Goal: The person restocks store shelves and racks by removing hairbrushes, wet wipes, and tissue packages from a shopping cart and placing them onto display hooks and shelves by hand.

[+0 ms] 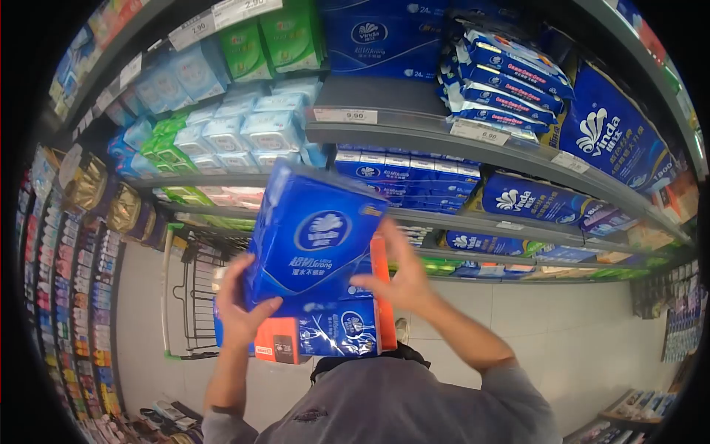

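Observation:
Both my hands hold a large blue pack of tissues (310, 255), tilted in front of my body. My left hand (240, 303) grips its lower left edge, thumb on the front face. At the right edge, my right hand (403, 274) has its fingers around the side and its thumb on the front. Directly below lies a second blue tissue pack (339, 329) beside an orange package (278, 340), both partly covered by the held pack. What supports these two is hidden.
A wire shopping cart (194, 300) stands at the left. Ahead, a shelf edge (403, 126) carries price tags, with stacked wet-wipe packs (506, 81) and white-blue tissue packs (251, 129). Large blue packs (610, 137) fill the right side. Racks of small goods (81, 311) line the far left.

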Tool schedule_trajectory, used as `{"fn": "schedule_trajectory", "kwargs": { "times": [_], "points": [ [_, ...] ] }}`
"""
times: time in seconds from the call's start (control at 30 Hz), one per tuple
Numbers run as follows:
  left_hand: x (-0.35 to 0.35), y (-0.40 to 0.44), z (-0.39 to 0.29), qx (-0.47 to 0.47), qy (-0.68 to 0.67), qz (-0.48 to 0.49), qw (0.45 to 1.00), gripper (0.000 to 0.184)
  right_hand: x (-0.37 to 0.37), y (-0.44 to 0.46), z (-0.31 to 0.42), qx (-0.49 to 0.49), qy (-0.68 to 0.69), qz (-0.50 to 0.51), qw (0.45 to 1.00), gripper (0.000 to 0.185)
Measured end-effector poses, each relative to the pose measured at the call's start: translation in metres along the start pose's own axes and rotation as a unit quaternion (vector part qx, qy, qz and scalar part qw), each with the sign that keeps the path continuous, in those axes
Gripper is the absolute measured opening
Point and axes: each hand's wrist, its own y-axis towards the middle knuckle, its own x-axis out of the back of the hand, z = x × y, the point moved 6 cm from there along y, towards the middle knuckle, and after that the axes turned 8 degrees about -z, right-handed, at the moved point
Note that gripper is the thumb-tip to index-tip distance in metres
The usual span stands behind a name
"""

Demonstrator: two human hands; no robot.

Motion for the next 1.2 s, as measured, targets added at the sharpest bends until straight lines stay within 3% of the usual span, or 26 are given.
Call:
{"fn": "schedule_trajectory", "kwargs": {
  "times": [0.07,0.13,0.2,0.33,0.4,0.47,0.5,0.57,0.67,0.8,0.87,1.07,1.13,1.17,1.2],
  "points": [
    [-0.017,0.035,-0.063,-0.198,0.077,0.013,0.977,0.067,0.047,0.049,0.044,0.163,-0.116,-0.060,0.978,0.123],
    [-0.039,0.060,-0.116,-0.334,0.158,0.032,0.929,0.056,0.074,0.084,0.095,0.288,-0.105,-0.082,0.948,0.125],
    [-0.059,0.082,-0.156,-0.429,0.196,0.061,0.880,0.052,0.086,0.104,0.128,0.322,-0.099,0.002,0.942,0.117],
    [-0.077,0.128,-0.193,-0.535,0.249,0.065,0.805,0.058,0.111,0.131,0.178,0.371,-0.126,-0.065,0.918,0.111],
    [-0.082,0.154,-0.190,-0.553,0.241,0.037,0.797,0.067,0.111,0.143,0.184,0.355,-0.224,-0.082,0.904,0.104],
    [-0.082,0.179,-0.175,-0.543,0.254,-0.051,0.799,0.072,0.115,0.157,0.178,0.322,-0.206,-0.136,0.914,0.093],
    [-0.088,0.185,-0.164,-0.545,0.254,-0.049,0.797,0.072,0.114,0.164,0.174,0.282,-0.162,-0.130,0.937,0.086],
    [-0.087,0.216,-0.124,-0.303,0.065,-0.061,0.949,0.078,0.109,0.170,0.175,0.302,-0.201,-0.155,0.919,0.085],
    [-0.095,0.234,-0.102,-0.248,-0.027,-0.069,0.966,0.079,0.098,0.184,0.173,0.346,-0.247,-0.166,0.890,0.085],
    [-0.094,0.259,-0.095,-0.240,-0.072,-0.045,0.967,0.073,0.088,0.204,0.166,0.323,-0.280,-0.166,0.889,0.088],
    [-0.091,0.266,-0.089,-0.249,-0.043,-0.061,0.966,0.071,0.088,0.214,0.155,0.278,-0.291,-0.169,0.900,0.099],
    [-0.104,0.293,-0.050,-0.212,-0.085,-0.027,0.973,0.072,0.077,0.220,0.143,0.244,-0.366,-0.178,0.880,0.094],
    [-0.112,0.303,-0.037,-0.228,-0.021,-0.043,0.972,0.077,0.075,0.224,0.140,0.289,-0.499,-0.195,0.793,0.092],
    [-0.117,0.299,-0.034,-0.202,-0.052,-0.016,0.978,0.083,0.071,0.221,0.146,0.335,-0.578,-0.209,0.714,0.085],
    [-0.119,0.293,-0.034,-0.204,-0.055,-0.014,0.977,0.083,0.072,0.222,0.148,0.334,-0.581,-0.212,0.712,0.085]
  ]
}}
